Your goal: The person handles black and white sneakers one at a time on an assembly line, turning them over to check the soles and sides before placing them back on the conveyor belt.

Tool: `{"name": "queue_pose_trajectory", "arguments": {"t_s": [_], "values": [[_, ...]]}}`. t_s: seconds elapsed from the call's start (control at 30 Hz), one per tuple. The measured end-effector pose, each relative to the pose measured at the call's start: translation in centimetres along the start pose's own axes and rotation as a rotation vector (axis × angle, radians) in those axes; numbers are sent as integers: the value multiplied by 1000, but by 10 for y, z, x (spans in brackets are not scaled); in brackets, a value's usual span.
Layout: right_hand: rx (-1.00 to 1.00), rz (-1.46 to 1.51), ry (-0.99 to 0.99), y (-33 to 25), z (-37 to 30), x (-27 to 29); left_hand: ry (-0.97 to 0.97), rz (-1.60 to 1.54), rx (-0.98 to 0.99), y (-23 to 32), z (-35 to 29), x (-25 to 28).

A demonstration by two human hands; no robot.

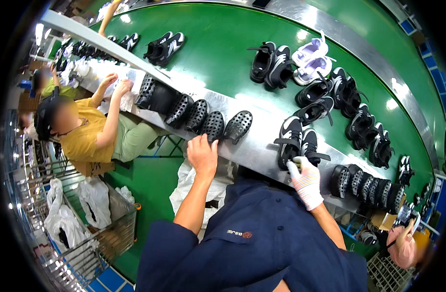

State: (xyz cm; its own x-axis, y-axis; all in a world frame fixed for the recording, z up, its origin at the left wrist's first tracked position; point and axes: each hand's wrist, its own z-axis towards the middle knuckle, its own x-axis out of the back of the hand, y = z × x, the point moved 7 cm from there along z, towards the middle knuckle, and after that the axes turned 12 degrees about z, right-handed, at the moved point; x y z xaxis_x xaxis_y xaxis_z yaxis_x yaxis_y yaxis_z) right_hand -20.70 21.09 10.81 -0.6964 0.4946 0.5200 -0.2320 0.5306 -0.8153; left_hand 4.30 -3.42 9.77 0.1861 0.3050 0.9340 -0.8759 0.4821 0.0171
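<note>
Black-and-white shoes (290, 134) on the desk (262, 138), perforated black forms (214, 125) either side; gloved right fingers (294, 170) grip one shoe, left fingers (196, 142) curl against a form, hold unclear.

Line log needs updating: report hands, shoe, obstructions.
Left fingers by perforated black form. Gloved right fingers at heel of strapped shoe. No obstruction seen.

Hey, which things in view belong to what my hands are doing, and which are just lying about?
In the work, it seems:
Black perforated shoe form, at the bare left hand
Black-and-white strap sneakers, at the gloved right hand
Steel ledge beneath them

Probably just lying about:
White-and-lavender sneakers, apart from both hands
Wire cart
White plastic bags in it
</note>
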Motion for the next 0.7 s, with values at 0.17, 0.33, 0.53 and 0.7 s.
{"name": "queue_pose_trajectory", "arguments": {"t_s": [0.17, 0.33, 0.53, 0.7], "values": [[-34, 392, -119, -38, 1, -28, 114, -215, -100, 42, 18, 92], [-435, 1362, -228, -47, -7, -51, -176, -842, -561, 144, -2, 109], [-530, 948, -479, -16, -46, -22, -841, -1262, -201, 199, -10, 6], [-84, -234, -92, -25, -69, 23, -804, -1265, 65, 221, -55, -20]]}}
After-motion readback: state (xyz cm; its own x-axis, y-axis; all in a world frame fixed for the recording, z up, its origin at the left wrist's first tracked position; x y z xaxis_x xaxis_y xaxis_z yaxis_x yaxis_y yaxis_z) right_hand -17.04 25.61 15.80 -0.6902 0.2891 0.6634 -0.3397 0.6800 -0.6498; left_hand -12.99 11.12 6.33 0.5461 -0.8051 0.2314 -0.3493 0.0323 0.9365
